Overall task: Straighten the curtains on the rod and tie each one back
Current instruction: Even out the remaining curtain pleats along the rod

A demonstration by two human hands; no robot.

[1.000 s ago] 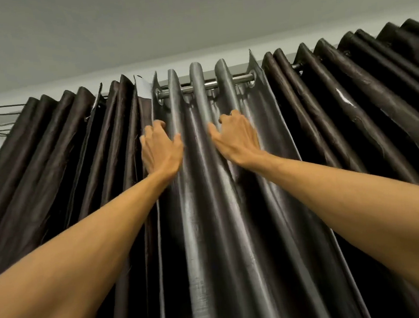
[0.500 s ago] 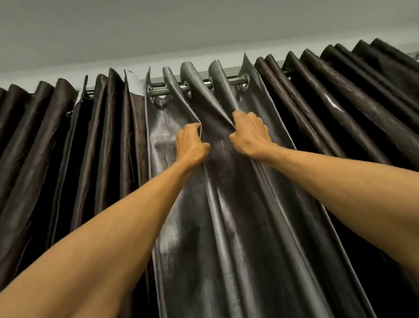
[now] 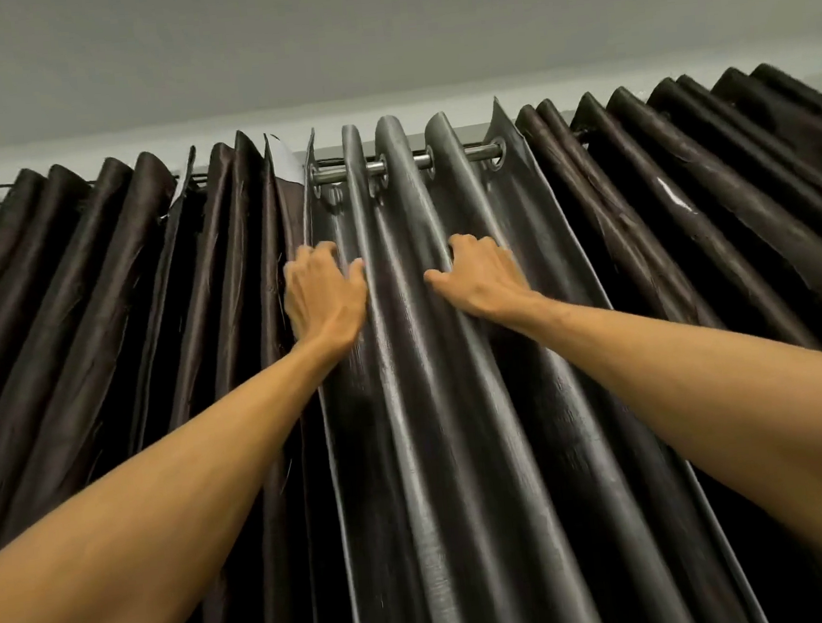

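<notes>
A: Where are the curtains hung?

B: A grey curtain panel (image 3: 453, 357) is threaded by its eyelets on a metal rod (image 3: 401, 164) just under the ceiling (image 3: 374, 31). It is flanked by a dark brown curtain on the left (image 3: 100, 298) and a dark brown curtain on the right (image 3: 689, 217), both bunched in tight pleats.

A: How is the left hand (image 3: 323, 299) placed?

B: It is laid against the grey panel's left edge, fingers spread and curled, thumb pressed on a fold. It is blurred, so a firm grip cannot be told.

A: And the right hand (image 3: 483, 280)?

B: It is rested on the panel's right-hand folds, fingers curled over one ridge and thumb stretched out to the left. Whether fabric is pinched cannot be told.

A: Is anything tied back?

B: All three curtains are seen hanging loose; the grey folds are fanned out between the hands.
</notes>
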